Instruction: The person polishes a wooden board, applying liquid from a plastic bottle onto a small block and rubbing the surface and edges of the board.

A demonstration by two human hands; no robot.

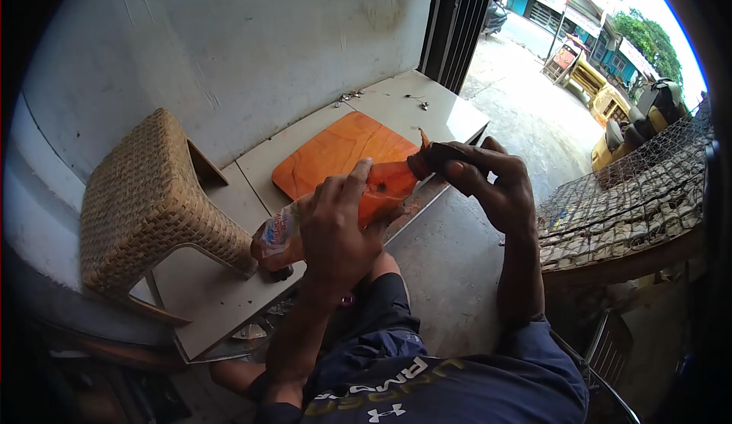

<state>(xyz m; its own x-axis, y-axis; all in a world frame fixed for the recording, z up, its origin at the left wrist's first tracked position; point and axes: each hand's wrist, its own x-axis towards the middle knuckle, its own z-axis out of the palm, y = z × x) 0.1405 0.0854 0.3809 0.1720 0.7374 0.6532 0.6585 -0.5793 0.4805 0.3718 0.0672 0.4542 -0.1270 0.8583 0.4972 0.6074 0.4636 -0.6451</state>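
Observation:
My left hand (335, 222) is wrapped around the body of a clear plastic bottle (386, 187), held tilted with its neck up to the right. The orange behind it shows through, and a printed label (280, 229) is partly visible beyond my fingers. At the neck, my right hand (496, 184) pinches a dark flat piece (448, 154) between thumb and fingers; its exact kind is not clear. A thin, pointed orange-brown sliver (423, 139) sticks up beside the neck.
An orange-brown board (335, 149) lies on the white tiled bench (450, 111), with several small metallic bits (351, 97) near the wall. A woven stool (145, 195) stands at left. At right is a wire-mesh-covered surface (625, 203); a dark gate (460, 27) opens onto the street.

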